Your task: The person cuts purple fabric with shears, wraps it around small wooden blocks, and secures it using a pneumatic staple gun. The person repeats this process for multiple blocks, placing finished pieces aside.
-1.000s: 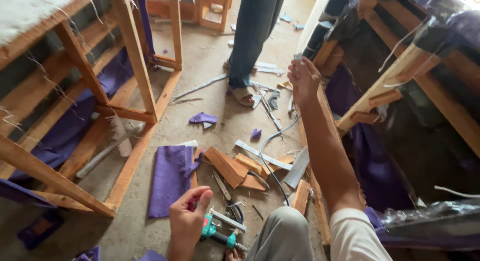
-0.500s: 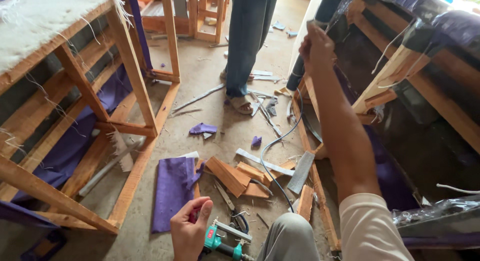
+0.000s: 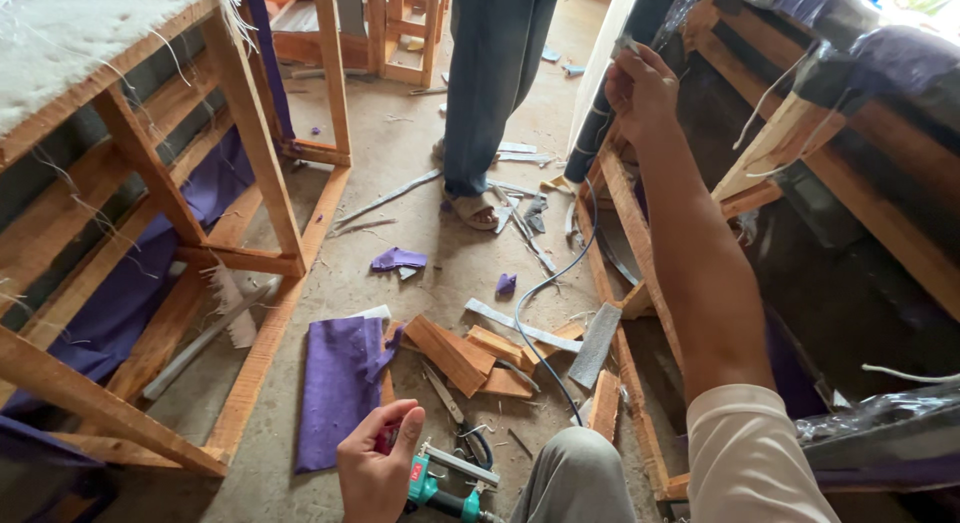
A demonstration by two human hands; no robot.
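Raising our right hand [image 3: 640, 88] higher than a moment ago, we are pinching plastic wrapping [image 3: 672, 23] at the sofa frame [image 3: 640, 233], our left hand [image 3: 378, 473] closing on the teal staple gun [image 3: 440, 491] by our knee, likely stapling next.

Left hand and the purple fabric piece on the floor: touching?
Cannot tell. In the head view the left hand overlaps the purple fabric piece's lower edge, but no contact or gap shows.

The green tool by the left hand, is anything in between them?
Nothing visible. The left hand sits right beside the green tool on the floor, fingers curled just above its metal bar. Whether they touch it, I cannot tell. The right hand is far off, up at the wooden frame.
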